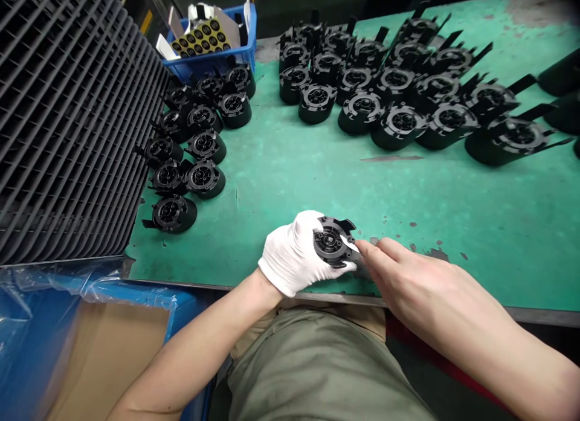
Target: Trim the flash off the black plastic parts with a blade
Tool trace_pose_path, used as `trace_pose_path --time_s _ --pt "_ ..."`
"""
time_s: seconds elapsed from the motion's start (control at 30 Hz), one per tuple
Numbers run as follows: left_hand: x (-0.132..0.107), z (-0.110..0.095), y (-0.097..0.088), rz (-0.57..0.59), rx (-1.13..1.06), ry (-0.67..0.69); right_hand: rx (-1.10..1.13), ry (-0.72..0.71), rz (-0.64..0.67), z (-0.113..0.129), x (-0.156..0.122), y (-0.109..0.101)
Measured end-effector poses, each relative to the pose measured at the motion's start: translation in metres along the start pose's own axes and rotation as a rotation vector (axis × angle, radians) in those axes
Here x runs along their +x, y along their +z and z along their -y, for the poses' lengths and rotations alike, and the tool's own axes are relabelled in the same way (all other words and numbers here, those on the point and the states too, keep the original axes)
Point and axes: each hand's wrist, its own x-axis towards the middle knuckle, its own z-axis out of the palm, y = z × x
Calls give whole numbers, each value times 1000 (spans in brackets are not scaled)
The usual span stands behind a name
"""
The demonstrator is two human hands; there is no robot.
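Observation:
My left hand (292, 252), in a white glove, is wrapped round a round black plastic housing (330, 241) just over the near edge of the table. The housing's ribbed, ringed face is turned up towards me, and tabs stick out at its rim. My bare right hand (399, 267) comes in from the right with its fingers pinched together at the housing's right rim. A small white piece (348, 244) shows at those fingertips, lying over the rim; what it is I cannot make out.
Several like housings (202, 178) stand at the left on the green tabletop (290, 173), and more housings (401, 125) fill the back right. Stacked black grid trays (67, 107) rise at the left. A blue bin (244, 52) holds sticker sheets (202, 39). Below left is a plastic-lined blue crate (185, 306).

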Motion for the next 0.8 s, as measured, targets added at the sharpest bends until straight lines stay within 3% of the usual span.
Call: trace_pose_path --time_s 0.13,0.23,0.37,0.47,0.8 --pt "-2 -1 2 23 -5 -27 11 18 28 1 0 0" --pt "6 2 -3 91 1 -10 73 -41 -119 -9 -11 3" --pt "33 12 -28 351 -53 131 288 35 -250 -36 -23 4" --pt "50 19 -48 501 -164 219 368 142 -208 -56 -20 6" --pt "42 18 -54 542 -239 286 288 -342 6 -98 32 11"
